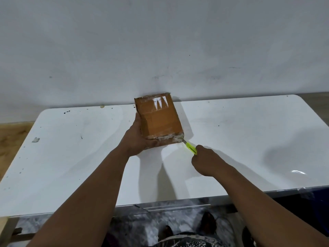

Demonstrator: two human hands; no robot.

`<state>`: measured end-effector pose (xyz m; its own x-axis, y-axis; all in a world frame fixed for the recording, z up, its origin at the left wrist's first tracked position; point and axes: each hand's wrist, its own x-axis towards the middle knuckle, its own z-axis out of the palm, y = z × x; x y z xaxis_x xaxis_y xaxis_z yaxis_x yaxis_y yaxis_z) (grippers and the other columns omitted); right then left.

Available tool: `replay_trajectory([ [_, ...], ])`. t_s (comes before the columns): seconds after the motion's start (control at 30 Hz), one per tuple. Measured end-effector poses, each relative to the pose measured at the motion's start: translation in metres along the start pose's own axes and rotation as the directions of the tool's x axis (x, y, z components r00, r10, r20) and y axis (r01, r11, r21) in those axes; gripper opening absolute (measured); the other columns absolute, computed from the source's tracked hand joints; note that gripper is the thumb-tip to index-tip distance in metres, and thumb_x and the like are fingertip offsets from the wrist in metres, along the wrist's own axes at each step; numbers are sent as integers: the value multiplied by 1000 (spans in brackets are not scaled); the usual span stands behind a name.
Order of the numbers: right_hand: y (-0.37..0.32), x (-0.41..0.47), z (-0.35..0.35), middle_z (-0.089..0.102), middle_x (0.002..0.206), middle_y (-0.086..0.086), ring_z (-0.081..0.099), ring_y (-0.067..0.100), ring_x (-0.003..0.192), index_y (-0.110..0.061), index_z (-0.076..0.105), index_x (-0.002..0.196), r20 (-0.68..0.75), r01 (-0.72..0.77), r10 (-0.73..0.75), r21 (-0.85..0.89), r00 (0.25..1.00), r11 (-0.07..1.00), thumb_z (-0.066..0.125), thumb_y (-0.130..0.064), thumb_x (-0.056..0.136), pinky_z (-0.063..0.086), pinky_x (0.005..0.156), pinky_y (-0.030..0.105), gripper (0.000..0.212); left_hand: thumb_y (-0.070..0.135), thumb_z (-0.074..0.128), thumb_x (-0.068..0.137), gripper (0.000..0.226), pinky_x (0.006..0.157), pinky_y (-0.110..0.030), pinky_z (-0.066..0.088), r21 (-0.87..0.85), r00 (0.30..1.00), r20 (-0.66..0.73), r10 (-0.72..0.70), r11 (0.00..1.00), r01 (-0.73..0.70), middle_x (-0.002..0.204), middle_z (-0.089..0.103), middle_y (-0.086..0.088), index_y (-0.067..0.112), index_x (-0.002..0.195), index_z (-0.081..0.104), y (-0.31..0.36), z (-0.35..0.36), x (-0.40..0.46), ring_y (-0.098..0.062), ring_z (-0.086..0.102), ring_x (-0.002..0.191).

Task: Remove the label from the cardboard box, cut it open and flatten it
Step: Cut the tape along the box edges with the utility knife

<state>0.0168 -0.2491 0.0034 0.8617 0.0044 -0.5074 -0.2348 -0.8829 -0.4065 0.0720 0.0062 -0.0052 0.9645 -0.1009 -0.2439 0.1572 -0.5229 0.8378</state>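
Mid-frame on the tabletop (71, 148), the left hand (140, 139) grips the box (160, 120) to steady it, while the right hand (206, 161), clamped on the knife (190, 147), cuts the taped lower-right corner.

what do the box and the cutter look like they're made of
Box: brown cardboard, matte, with glossy clear tape crinkled over its near end. Cutter: yellow-green handle, probably plastic; a grey blade, likely metal, at the box's near right corner.
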Motion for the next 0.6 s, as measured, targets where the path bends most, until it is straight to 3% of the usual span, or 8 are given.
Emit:
replay_trajectory([
  [0.13,25,-13,-15,55,79,2,51,19,67,-19,41,76,-11,-14,14,-16,1000,1000,43,-25,88,37,57,29,14,27,95,70,133,90,-19,46,8,1000,15,10,1000,-10,132,55,16,42,161,-1,-1,-2,1,-12,58,116],
  [0.27,25,-17,-21,52,75,7,49,23,63,-14,41,78,-79,-4,26,270,997,963,45,-24,85,49,60,41,13,20,93,73,133,95,-26,43,3,1000,22,-16,1000,15,128,52,20,43,160,-4,2,-2,0,-12,55,115],
  [0.37,6,-12,-19,60,84,14,60,25,69,-13,48,89,-120,52,6,475,993,878,54,-29,84,59,73,50,17,14,96,67,131,99,-29,50,-24,997,78,-13,1000,15,126,56,27,55,153,6,0,-3,1,-11,59,119],
  [0.47,-14,0,-17,57,82,6,59,23,73,-18,49,92,-175,99,2,571,985,815,59,-39,85,59,78,53,24,13,100,58,143,97,-40,59,-61,989,144,-23,998,32,139,58,18,53,158,6,-3,-7,-1,-14,64,123],
  [0.6,-29,12,-15,57,82,4,60,24,74,-16,48,97,-176,121,-6,652,984,748,63,-39,87,58,79,55,29,-5,93,65,136,93,-50,60,-120,975,220,24,993,3,138,60,19,55,157,12,-4,-8,-5,-11,68,116],
])
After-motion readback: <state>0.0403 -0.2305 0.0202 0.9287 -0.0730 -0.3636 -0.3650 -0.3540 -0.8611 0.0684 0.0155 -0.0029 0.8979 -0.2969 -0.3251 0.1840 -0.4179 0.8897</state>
